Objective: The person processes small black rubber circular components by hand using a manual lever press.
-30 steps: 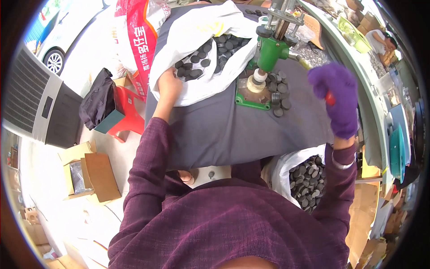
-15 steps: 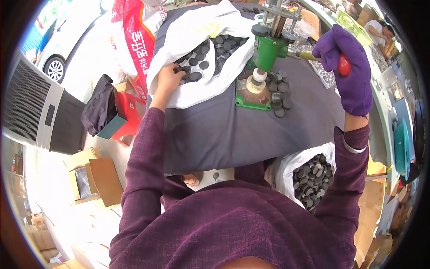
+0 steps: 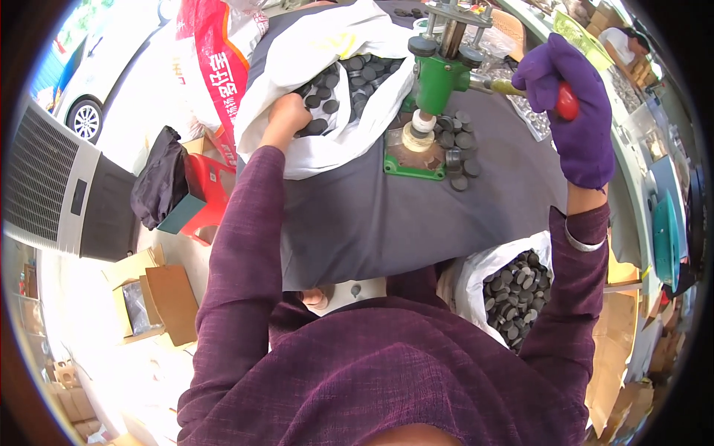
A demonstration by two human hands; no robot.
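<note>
My left hand [image 3: 288,119] is bare and closed at the left side of the open white sack [image 3: 256,111], just by the black discs [image 3: 321,93] inside it. Whatever its fingers hold is hidden. On my right hand [image 3: 576,111] is a purple glove; its fingers wrap round the red-knobbed lever [image 3: 506,88] of a green hand press [image 3: 433,83]. Under the ram of the press, a white and dark round piece [image 3: 423,123] sits above a cream round base [image 3: 418,138]. More black discs [image 3: 462,140] lie in a loose heap right of the press.
A grey cloth [image 3: 342,230] covers the table. Below its right edge stands another white sack [image 3: 470,293] of dark discs. To the left are a red stool [image 3: 210,189], an air cooler [image 3: 48,178] and an open carton [image 3: 172,301]. A person [image 3: 623,48] sits far right.
My left hand has closed into a fist and moved slightly right and up off the discs. My right hand stays on the lever. The whole view has shifted a little.
</note>
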